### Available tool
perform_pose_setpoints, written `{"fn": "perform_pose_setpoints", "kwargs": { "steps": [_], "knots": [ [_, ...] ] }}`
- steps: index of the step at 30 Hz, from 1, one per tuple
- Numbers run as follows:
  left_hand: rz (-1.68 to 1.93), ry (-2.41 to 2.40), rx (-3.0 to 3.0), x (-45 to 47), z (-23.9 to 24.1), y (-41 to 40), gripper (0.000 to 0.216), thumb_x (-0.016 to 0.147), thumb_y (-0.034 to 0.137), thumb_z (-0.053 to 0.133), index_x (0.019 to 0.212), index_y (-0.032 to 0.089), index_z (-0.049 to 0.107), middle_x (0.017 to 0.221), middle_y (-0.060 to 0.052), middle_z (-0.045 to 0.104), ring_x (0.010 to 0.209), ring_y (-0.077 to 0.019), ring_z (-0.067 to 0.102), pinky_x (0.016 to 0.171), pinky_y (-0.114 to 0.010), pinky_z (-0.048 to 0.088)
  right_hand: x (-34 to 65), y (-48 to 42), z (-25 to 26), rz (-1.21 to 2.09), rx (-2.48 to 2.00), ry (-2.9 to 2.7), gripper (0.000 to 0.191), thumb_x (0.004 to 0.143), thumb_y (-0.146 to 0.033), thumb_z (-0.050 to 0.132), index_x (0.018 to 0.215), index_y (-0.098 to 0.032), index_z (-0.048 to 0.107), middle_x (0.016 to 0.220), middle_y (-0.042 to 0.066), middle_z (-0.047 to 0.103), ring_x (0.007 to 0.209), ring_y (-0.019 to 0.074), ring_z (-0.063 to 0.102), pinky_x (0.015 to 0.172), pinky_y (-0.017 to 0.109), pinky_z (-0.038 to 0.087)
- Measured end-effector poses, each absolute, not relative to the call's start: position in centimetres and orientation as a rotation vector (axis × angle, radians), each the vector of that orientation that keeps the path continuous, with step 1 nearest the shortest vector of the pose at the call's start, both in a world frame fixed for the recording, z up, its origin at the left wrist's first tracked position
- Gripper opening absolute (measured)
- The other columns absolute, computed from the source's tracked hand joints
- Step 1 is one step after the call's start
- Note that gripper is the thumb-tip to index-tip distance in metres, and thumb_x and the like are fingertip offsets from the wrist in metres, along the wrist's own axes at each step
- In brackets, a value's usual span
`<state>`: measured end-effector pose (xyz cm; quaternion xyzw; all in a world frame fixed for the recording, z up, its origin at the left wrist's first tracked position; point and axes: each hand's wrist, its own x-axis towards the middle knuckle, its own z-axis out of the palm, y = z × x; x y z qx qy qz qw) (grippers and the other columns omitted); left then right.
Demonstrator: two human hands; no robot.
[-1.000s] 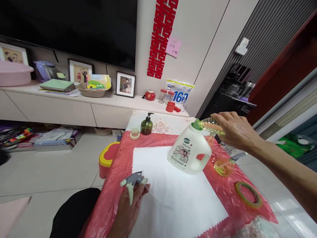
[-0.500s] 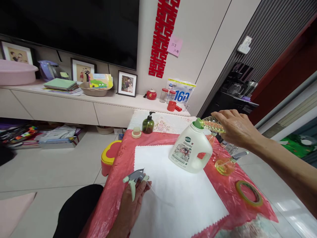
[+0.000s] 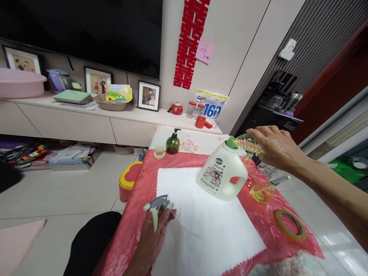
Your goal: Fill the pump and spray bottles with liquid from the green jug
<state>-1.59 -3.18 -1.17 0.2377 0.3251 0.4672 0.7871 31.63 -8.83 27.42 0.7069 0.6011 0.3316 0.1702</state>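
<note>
Now, right hand (image 3: 277, 152): fingers (image 3: 258, 132) grip clear bottle (image 3: 246, 144), level, neck pointing left at white jug (image 3: 222, 177) mouth.
Left hand (image 3: 151, 239): fingers clasp spray trigger (image 3: 156, 204).

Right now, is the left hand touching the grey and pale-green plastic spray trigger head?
Touching. The head view shows the left hand gripping the grey and pale-green spray trigger head, fingers closed around its neck.
</note>
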Motion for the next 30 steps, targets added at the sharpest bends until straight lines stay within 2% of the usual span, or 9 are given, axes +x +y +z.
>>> {"fn": "perform_pose_setpoints", "kwargs": {
  "steps": [12, 25, 30],
  "knots": [
    [1.005, 0.724, 0.477, -1.6, -1.1, -3.2, 0.046, 0.056, 0.034, 0.097, 0.093, 0.019, 0.075, 0.094, -0.004, 0.077, 0.087, -0.0208, 0.073, 0.083, -0.033, 0.062, 31.9, -8.7, 27.5, 1.065, 1.905, 1.731, 0.069, 0.073, -0.008, 0.049, 0.141, -0.025, 0.047, 0.136, 0.008, 0.055, 0.12, 0.0281, 0.048, 0.08, 0.037, 0.035],
    [1.015, 0.736, 0.461, -1.5, -1.0, -3.1, 0.048, 0.052, 0.035, 0.099, 0.091, 0.018, 0.075, 0.095, -0.005, 0.077, 0.087, -0.0205, 0.073, 0.081, -0.033, 0.064, 31.2, -8.4, 28.2, 1.094, 1.851, 1.789, 0.055, 0.085, -0.005, 0.044, 0.137, -0.025, 0.051, 0.13, 0.008, 0.058, 0.121, 0.0267, 0.048, 0.085, 0.039, 0.033],
    [1.012, 0.728, 0.461, -1.7, -0.9, -3.2, 0.048, 0.053, 0.034, 0.099, 0.091, 0.018, 0.075, 0.094, -0.004, 0.078, 0.087, -0.0198, 0.073, 0.081, -0.032, 0.064, 30.9, -8.3, 28.4, 1.108, 1.816, 1.745, 0.056, 0.086, -0.005, 0.043, 0.138, -0.024, 0.05, 0.133, 0.008, 0.056, 0.124, 0.0276, 0.046, 0.09, 0.042, 0.034]
  ]
}}
